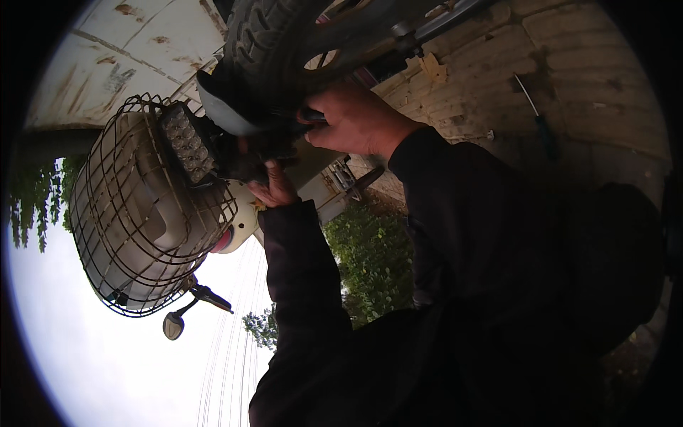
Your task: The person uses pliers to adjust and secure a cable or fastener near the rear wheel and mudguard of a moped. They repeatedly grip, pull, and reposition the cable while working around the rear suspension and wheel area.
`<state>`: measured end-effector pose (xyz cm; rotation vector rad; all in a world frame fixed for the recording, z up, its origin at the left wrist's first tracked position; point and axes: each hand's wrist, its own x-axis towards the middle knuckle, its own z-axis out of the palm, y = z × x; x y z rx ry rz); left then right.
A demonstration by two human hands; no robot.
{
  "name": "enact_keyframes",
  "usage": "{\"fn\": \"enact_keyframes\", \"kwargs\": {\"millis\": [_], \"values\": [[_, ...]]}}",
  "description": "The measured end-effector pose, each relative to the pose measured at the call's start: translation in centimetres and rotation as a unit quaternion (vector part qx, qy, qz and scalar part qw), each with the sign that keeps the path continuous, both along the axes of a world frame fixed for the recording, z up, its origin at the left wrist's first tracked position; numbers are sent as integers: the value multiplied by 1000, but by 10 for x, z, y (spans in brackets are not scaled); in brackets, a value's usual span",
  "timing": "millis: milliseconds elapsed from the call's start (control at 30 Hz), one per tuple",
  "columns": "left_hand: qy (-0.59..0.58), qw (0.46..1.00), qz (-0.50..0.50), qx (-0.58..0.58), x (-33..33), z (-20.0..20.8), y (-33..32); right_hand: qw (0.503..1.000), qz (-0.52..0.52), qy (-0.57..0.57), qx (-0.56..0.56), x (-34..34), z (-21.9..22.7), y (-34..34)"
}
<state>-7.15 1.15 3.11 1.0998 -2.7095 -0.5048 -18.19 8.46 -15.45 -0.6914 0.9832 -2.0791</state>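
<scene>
A scooter or light motorbike fills the upper left, with a black treaded tyre (260, 46) and a grey mudguard (226, 108) beneath it. My left hand (274, 188) reaches in behind a lamp with several round lenses (187, 144). Its thumb presses against the dark bracket (249, 160) there, while the other fingers are mostly hidden. Just below the tyre, my right hand (359, 119) is closed around a slender black object (311, 115), whose far end is lost in shadow near the mudguard. Both hands work close together.
A wire basket (85, 192) surrounds the scooter's front beside the lamp, and a mirror (173, 326) sticks out below it. On the paving (590, 78) at right lies a screwdriver with a dark green handle (546, 135). Green shrubs (370, 256) grow beyond my arms.
</scene>
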Motion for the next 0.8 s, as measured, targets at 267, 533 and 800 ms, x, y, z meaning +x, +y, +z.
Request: {"fn": "enact_keyframes", "kwargs": {"millis": [267, 533, 800], "values": [[-56, 992, -23, -114, 17, 6, -11, 999, 29, -35, -12, 1, 14, 1], [-68, 986, 22, -148, 35, 11, -13, 995, 85, -56, -22, -11, 18, 1], [-12, 997, -3, -74, 21, 1, 0, 992, 99, -55, -52, -21, 9, 11]]}}
